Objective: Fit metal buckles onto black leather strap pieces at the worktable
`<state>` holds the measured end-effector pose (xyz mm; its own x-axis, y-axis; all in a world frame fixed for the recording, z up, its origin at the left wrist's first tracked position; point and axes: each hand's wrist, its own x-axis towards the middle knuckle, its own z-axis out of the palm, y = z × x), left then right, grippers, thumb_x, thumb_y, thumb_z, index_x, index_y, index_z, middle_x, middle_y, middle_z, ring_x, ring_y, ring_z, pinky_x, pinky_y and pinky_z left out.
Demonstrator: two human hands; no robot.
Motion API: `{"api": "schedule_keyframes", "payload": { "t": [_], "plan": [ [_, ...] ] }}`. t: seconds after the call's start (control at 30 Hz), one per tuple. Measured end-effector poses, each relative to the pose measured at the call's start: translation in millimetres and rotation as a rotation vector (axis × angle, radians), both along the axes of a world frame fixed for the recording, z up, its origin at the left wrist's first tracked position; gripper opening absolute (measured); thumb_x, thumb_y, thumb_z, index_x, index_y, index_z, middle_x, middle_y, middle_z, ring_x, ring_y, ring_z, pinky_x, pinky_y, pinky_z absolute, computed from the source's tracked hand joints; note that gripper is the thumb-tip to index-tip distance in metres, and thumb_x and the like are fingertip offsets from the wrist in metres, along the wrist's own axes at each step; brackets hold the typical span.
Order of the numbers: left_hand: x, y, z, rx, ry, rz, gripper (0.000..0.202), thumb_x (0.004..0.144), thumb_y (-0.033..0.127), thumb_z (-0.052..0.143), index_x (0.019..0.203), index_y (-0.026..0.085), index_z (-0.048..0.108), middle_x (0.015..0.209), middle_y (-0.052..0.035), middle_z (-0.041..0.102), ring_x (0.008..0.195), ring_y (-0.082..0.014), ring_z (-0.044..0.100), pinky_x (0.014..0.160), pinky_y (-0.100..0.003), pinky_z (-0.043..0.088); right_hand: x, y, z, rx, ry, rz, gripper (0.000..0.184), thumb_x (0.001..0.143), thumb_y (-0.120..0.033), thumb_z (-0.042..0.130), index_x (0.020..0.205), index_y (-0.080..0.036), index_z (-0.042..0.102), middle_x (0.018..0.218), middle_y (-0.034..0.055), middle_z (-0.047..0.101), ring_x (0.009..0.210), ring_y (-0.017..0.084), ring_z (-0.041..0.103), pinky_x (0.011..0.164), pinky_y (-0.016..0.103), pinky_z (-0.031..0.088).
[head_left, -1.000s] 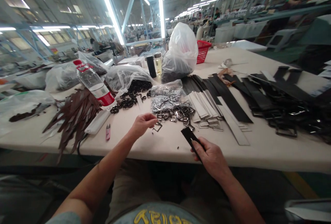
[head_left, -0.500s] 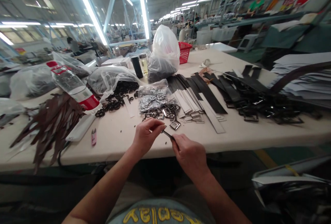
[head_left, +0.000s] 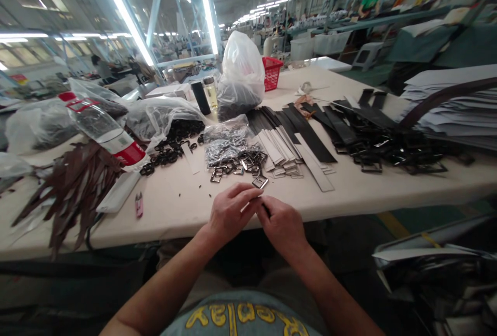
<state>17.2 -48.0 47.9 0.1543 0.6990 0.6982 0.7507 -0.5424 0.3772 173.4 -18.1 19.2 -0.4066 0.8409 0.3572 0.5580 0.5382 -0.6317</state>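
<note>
In the head view my hands meet at the table's front edge, over a short dark strip [head_left: 266, 210] that they mostly cover. My right hand [head_left: 284, 222] is closed round it, a dark bit showing between thumb and fingers. The fingers of my left hand [head_left: 232, 205] pinch at its far end, touching the right fingertips. Just beyond lies a single square metal buckle [head_left: 260, 181], beside a heap of similar buckles [head_left: 248, 161] spilling from a clear bag [head_left: 227, 142]. Dark straps with pale undersides [head_left: 272, 147] are stacked right of the heap.
Black loops [head_left: 166, 157] spill from a plastic bag on the left. A large bottle [head_left: 112, 136] leans over brown strips [head_left: 73, 186], near pink snips [head_left: 139, 205]. Buckled black straps [head_left: 384, 144] and a paper stack [head_left: 450, 100] fill the right. A red basket [head_left: 272, 73] stands behind.
My hands have come together, so the strip that showed between them is now mostly covered. My left hand has moved right and slightly down. The view has shifted a little.
</note>
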Motion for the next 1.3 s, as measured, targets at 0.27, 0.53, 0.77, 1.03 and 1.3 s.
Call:
{"api": "schedule_keyframes", "payload": {
  "t": [0.27, 0.53, 0.77, 1.03, 1.3],
  "plan": [
    [-6.4, -1.3, -5.4, -0.605, -0.991, -0.037, 0.044, 0.085, 0.046, 0.067, 0.12, 0.02, 0.064, 0.1, -0.0081, 0.07, 0.083, -0.0178, 0.068, 0.068, -0.027, 0.054, 17.7, 8.6, 24.1, -0.596, 0.499, 0.214, 0.026, 0.09, -0.04, 0.054, 0.086, -0.017, 0.065, 0.076, 0.0013, 0.067, 0.05, 0.011, 0.058, 0.048, 0.021, 0.044],
    [4.8, -1.8, -7.9, -0.841, -1.188, -0.167, 0.05, 0.065, 0.04, 0.086, 0.108, 0.017, 0.075, 0.081, -0.0033, 0.072, 0.066, -0.012, 0.061, 0.068, -0.026, 0.051, 8.8, 1.4, 17.9, -0.592, 0.492, 0.252, 0.019, 0.088, -0.032, 0.054, 0.083, -0.016, 0.063, 0.071, -0.0011, 0.064, 0.051, 0.011, 0.059, 0.048, 0.02, 0.045],
    [5.1, -1.4, -9.9, -0.83, -1.272, -0.173, 0.039, 0.057, 0.03, 0.091, 0.09, 0.016, 0.078, 0.08, -0.0048, 0.076, 0.068, -0.0164, 0.065, 0.069, -0.03, 0.053, 7.0, 2.1, 11.6, -0.581, 0.479, 0.233, 0.013, 0.083, -0.025, 0.054, 0.085, -0.016, 0.064, 0.07, -0.0017, 0.063, 0.054, 0.011, 0.06, 0.051, 0.02, 0.047],
    [-2.4, 0.4, -17.7, -0.843, -1.252, -0.127, 0.033, 0.054, 0.03, 0.09, 0.08, 0.016, 0.078, 0.066, -0.0006, 0.07, 0.055, -0.0115, 0.056, 0.055, -0.025, 0.046, 8.5, 3.8, 13.9, -0.609, 0.387, 0.382, 0.016, 0.084, -0.019, 0.054, 0.095, -0.017, 0.066, 0.082, -0.0002, 0.067, 0.071, 0.013, 0.062, 0.066, 0.022, 0.049],
    [-2.3, 1.2, -26.7, -0.752, -1.281, -0.097, 0.027, 0.056, 0.027, 0.089, 0.078, 0.017, 0.077, 0.079, -0.0017, 0.074, 0.071, -0.0135, 0.062, 0.069, -0.025, 0.049, 8.2, 6.0, 16.4, -0.583, 0.315, 0.335, 0.018, 0.087, -0.034, 0.063, 0.094, -0.017, 0.066, 0.073, -0.0023, 0.065, 0.067, 0.014, 0.062, 0.064, 0.023, 0.046]
  ]
}}
